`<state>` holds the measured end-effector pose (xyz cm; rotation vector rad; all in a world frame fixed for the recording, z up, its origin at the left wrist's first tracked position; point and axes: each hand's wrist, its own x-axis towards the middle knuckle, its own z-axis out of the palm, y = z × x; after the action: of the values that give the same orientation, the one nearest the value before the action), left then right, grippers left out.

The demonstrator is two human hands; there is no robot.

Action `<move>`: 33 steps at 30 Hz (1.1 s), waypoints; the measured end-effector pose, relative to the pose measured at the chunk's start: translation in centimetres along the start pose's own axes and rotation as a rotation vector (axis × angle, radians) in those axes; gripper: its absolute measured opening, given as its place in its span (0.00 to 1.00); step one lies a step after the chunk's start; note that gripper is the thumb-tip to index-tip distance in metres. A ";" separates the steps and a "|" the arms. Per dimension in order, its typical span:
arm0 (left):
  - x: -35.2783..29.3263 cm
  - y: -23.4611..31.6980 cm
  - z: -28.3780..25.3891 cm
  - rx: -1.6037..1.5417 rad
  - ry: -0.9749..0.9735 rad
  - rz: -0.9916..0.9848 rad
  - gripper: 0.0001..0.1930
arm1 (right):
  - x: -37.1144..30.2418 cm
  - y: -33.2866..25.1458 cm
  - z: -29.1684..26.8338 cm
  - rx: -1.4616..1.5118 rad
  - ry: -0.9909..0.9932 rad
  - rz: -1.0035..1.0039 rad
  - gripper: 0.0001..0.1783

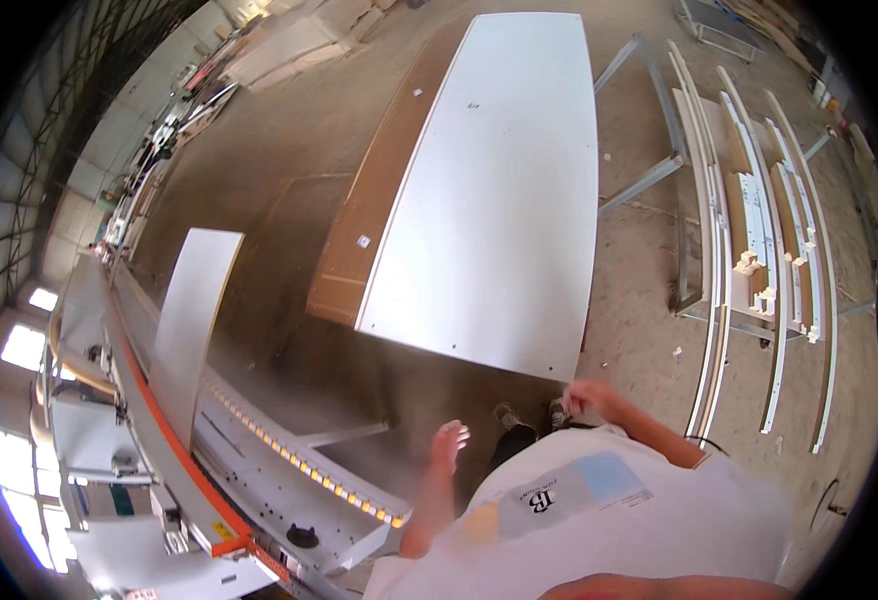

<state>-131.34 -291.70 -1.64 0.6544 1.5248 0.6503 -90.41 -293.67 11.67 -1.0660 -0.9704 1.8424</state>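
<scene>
A large white panel (499, 190) lies with its long side running away from me, on top of a brown board (384, 220) that shows along its left side. At its near right corner is my right hand (587, 397), fingers curled in; whether it touches the corner or holds anything, I cannot make out. My left hand (449, 442) hovers in the air between the panel and the machine at the left, fingers spread and nothing in them. White shows on its fingertips.
At the left runs a long machine with an orange rail (164, 430) and a row of yellow-and-white rollers (304, 468). A narrower white panel (194, 310) stands tilted on it. To the right, long strips (709, 230) and small blocks (749, 265) rest on a metal frame (644, 185).
</scene>
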 end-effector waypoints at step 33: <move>18.4 -1.4 21.2 -0.646 0.153 -0.450 0.21 | -21.1 23.5 4.3 0.026 1.079 0.381 0.23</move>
<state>-111.11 -278.65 -16.10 -0.2280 1.4196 0.7950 -92.90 -322.84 -0.99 -1.9927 -0.0941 1.1916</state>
